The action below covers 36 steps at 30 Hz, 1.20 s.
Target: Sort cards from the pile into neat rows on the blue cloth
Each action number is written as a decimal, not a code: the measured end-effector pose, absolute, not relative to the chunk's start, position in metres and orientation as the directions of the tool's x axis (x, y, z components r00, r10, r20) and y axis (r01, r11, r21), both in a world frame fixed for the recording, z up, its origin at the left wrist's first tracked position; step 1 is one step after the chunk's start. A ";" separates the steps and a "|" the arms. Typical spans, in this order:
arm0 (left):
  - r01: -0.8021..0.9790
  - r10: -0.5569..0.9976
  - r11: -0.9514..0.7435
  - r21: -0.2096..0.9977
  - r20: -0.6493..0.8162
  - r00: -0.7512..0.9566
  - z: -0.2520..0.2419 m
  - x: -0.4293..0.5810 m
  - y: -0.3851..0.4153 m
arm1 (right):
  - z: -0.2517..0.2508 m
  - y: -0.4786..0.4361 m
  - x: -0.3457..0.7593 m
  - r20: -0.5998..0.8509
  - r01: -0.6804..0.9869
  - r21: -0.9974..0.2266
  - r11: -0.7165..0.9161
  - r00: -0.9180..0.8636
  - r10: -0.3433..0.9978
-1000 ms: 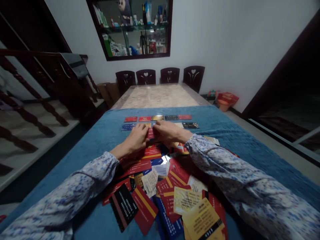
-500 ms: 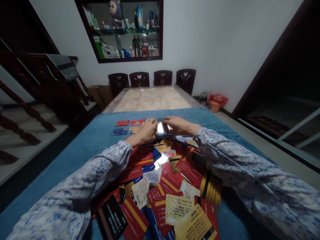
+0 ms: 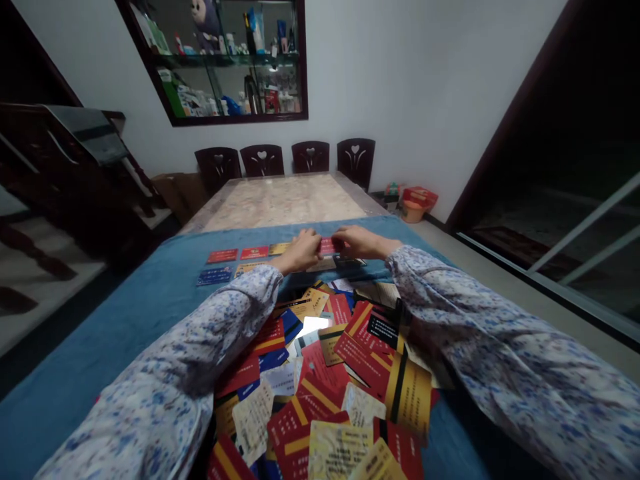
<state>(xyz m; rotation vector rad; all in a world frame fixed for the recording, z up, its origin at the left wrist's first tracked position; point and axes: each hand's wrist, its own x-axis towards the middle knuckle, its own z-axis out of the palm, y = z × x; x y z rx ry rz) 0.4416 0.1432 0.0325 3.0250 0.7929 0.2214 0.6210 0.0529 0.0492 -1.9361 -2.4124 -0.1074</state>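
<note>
A red card (image 3: 329,246) lies in the far row on the blue cloth, between my two hands. At its left edge my left hand (image 3: 304,251) has its fingers curled. My right hand (image 3: 361,241) pinches at the right edge, its fingertips partly hidden. Left of my hands, the far row shows two more red cards (image 3: 255,253) and a gold card (image 3: 279,249). In the nearer row are a blue card (image 3: 214,276), a yellowish card (image 3: 249,269), a pale card (image 3: 323,265) and a dark card (image 3: 351,262).
Between my forearms spreads a loose overlapping heap of cards (image 3: 320,380), mostly red, gold and blue. Beneath is a blue cloth (image 3: 120,347) over the near table; the bare marble-like tabletop (image 3: 285,200) continues behind. Dark chairs (image 3: 310,157) stand at the far end.
My hands have left a shiny, glare-lit card in the nearer row and are now at a red card in the far row. The camera view has turned slightly right.
</note>
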 end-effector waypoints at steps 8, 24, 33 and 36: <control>0.498 0.505 -0.863 0.084 0.118 0.855 0.025 0.479 0.166 | 0.039 0.069 0.650 0.066 0.988 0.026 0.150 -0.151 0.986; 0.520 0.526 -0.845 0.127 0.022 0.850 -0.003 0.523 0.201 | 0.008 0.111 0.685 -0.049 0.997 0.071 0.035 -0.032 0.998; 0.506 0.508 -0.855 0.116 -0.017 0.861 -0.008 0.527 0.209 | 0.007 0.111 0.683 -0.075 0.999 0.041 -0.008 0.011 0.997; 0.483 0.484 -0.869 0.106 -0.012 0.875 -0.010 0.528 0.212 | 0.009 0.109 0.681 -0.058 0.999 0.040 0.005 -0.002 0.998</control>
